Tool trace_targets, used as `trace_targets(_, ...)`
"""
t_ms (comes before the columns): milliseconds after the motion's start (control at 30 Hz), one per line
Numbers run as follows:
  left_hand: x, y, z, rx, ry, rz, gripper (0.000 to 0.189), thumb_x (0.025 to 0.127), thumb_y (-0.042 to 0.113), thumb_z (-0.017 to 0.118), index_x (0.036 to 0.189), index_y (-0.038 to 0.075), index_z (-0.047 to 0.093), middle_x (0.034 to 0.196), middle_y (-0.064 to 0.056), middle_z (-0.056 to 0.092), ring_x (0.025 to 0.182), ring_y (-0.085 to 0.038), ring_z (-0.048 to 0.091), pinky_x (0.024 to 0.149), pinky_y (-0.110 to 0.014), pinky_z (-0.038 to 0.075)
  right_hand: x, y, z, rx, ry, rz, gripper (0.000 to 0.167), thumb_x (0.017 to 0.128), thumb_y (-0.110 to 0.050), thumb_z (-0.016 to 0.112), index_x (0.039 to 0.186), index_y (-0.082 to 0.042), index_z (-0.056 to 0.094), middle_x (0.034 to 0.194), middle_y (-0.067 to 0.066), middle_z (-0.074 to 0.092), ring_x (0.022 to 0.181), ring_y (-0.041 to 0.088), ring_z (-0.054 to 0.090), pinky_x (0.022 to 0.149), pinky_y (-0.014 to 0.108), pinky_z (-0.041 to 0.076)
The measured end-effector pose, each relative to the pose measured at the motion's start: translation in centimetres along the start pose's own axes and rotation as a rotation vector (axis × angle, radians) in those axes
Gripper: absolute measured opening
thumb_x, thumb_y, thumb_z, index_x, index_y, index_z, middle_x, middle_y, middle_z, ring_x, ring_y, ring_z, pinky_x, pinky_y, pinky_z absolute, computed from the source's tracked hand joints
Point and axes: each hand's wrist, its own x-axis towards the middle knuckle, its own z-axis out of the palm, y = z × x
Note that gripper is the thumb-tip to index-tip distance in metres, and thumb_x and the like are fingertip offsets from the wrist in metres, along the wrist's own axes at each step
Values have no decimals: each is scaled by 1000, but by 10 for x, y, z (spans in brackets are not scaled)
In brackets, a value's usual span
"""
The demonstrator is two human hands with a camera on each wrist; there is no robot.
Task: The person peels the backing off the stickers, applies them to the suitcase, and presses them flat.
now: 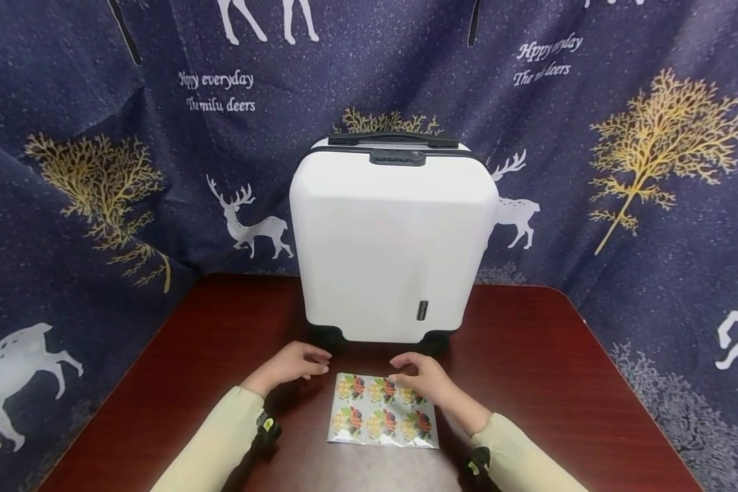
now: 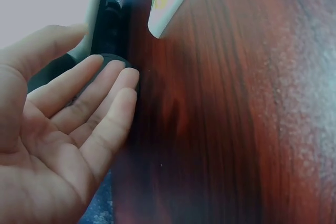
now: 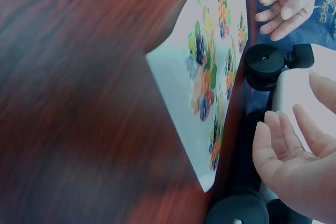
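Note:
A flat sheet of fruit-print stickers (image 1: 381, 410) lies on the dark red table between the two hands, its edges slightly curled up. My left hand (image 1: 296, 362) hovers left of the sheet's far corner, fingers loosely bent and holding nothing; in the left wrist view its palm (image 2: 58, 150) shows bare. Over the sheet's far right corner is my right hand (image 1: 423, 377), fingers relaxed; whether it touches the sheet cannot be told from the head view. Its palm (image 3: 299, 177) shows nothing held in the right wrist view. Behind both hands stands a white suitcase (image 1: 387, 253), upright.
The suitcase's black wheels (image 3: 264, 65) rest on the table just beyond the hands. A dark blue cloth (image 1: 234, 164) with deer and gold trees hangs behind and at both sides. The reddish wooden table (image 1: 559, 396) extends left and right of the sheet.

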Motion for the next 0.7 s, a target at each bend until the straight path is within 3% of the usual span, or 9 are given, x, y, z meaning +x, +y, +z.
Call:
trace_targets(267,7,-2,2,-28,-39,-60,35,92,14,72,121,-5,71,115,-20,76,94,-17,71,72,-29,60,12,-1,12,-7,-58,24,32,90,-17,77,115,2,71,111,19,73,96,22,68,77,30,56)
trace_targets(500,11,-2,6,-18,-60,-52,36,91,14,72,121,-7,70,118,-23,74,95,-20,72,72,-31,60,22,-3,20,-15,-109,42,30,89,-17,77,114,0,73,110,15,74,93,18,67,76,30,56)
trace_targets(700,16,-2,10,16,-65,-55,35,88,14,74,118,-5,73,113,-19,76,82,-14,66,64,-29,56,27,-3,24,-32,-144,44,30,90,-21,76,114,-3,75,110,12,75,95,16,66,80,32,55)
